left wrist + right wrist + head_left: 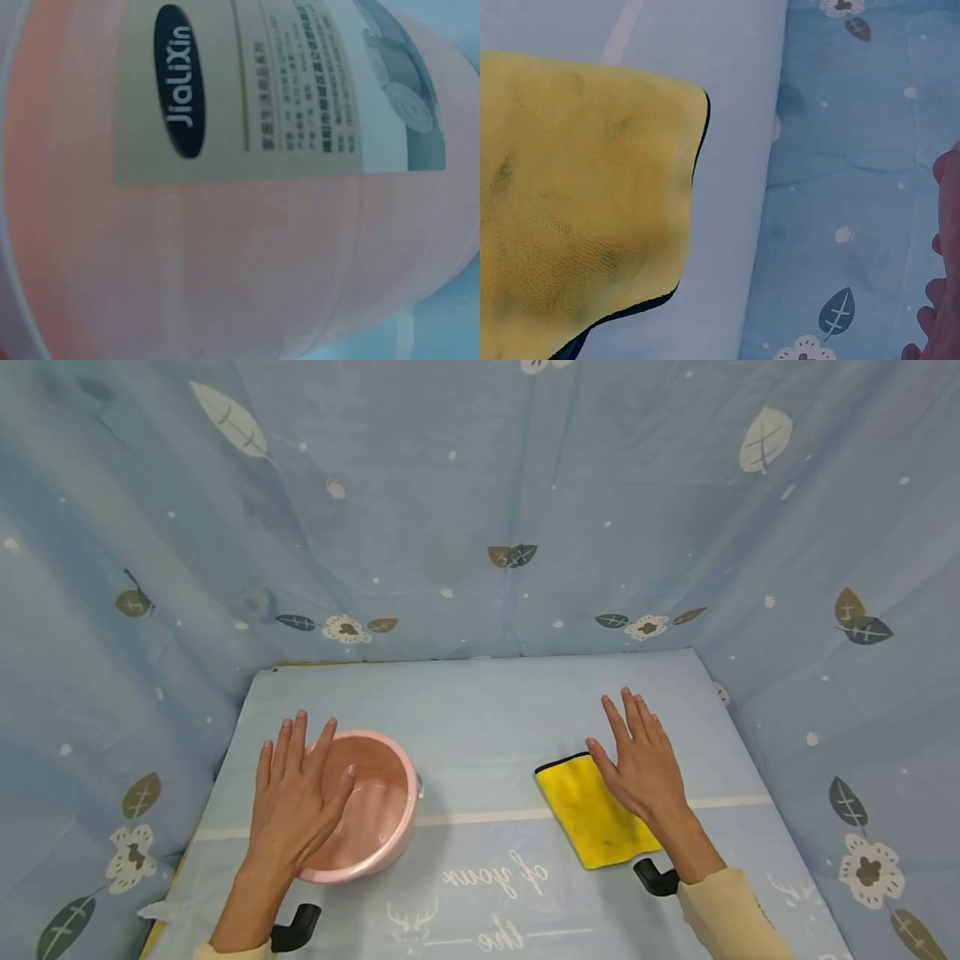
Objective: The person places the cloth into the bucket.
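Observation:
A pink plastic basin point(390, 810) stands on the left of the table. My left hand point(300, 789) hovers flat over its near left rim, fingers straight and spread, holding nothing. The left wrist view is filled by the basin's pink side point(225, 262) with a beige label point(255, 97). A yellow cloth point(588, 810) with a black edge lies on the right of the table. My right hand point(637, 760) is flat above the cloth's right part, fingers straight. In the right wrist view the yellow cloth point(577, 202) lies below, and fingertips point(941, 300) show at the right edge.
The table point(480, 710) is covered with a light blue printed sheet with a white stripe point(480, 817). Blue leaf-patterned fabric point(480, 510) walls the back and both sides. Black wrist camera mounts point(296, 927) show near both forearms.

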The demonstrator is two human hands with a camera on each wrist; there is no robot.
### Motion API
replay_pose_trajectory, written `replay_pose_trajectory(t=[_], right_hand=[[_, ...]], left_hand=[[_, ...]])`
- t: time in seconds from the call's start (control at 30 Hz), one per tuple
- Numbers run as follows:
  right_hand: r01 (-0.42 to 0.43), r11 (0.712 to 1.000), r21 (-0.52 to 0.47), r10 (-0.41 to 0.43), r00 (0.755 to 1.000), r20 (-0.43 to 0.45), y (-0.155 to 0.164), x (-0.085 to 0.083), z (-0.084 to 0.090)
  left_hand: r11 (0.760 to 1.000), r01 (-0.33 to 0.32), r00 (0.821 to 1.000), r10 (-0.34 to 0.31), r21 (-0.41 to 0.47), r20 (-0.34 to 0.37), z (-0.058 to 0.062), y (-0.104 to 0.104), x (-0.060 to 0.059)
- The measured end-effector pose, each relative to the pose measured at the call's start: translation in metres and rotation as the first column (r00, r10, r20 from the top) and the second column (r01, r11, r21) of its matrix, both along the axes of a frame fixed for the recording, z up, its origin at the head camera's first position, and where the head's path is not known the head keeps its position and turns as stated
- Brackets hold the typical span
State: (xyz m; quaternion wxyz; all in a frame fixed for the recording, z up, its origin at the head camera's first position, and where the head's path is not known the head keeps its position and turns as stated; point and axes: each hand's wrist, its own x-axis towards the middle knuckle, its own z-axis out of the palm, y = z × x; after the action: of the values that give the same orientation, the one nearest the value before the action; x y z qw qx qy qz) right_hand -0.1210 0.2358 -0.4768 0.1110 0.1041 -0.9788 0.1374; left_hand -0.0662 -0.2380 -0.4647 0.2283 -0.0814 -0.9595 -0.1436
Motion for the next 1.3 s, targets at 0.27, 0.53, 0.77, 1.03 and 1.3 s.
replay_pose_trajectory(t=[0.27,0.53,0.77,1.03,1.3], right_hand=[[0.007,0.997,-0.074,-0.007,1.0,0.007,0.002,0.004,0.002],[0.019,0.974,-0.225,-0.014,1.0,0.025,0.008,0.008,0.004],[0.024,0.945,-0.325,-0.008,0.999,0.052,0.014,0.012,0.005],[0.036,0.914,-0.405,-0.014,0.998,0.056,0.021,0.016,0.001],[0.065,0.894,-0.444,-0.033,0.996,0.079,0.028,0.022,-0.003]], left_hand=[[0.998,0.007,1.0,-0.008,0.057,0.028,0.001,-0.001,0.005],[0.973,0.062,0.998,-0.056,0.223,-0.034,0.004,-0.005,0.007],[0.935,0.034,0.999,-0.044,0.354,0.019,0.003,-0.012,0.015],[0.878,-0.041,0.996,-0.003,0.478,0.092,-0.001,-0.021,0.027],[0.827,-0.128,0.985,0.043,0.547,0.165,-0.005,-0.028,0.038]])
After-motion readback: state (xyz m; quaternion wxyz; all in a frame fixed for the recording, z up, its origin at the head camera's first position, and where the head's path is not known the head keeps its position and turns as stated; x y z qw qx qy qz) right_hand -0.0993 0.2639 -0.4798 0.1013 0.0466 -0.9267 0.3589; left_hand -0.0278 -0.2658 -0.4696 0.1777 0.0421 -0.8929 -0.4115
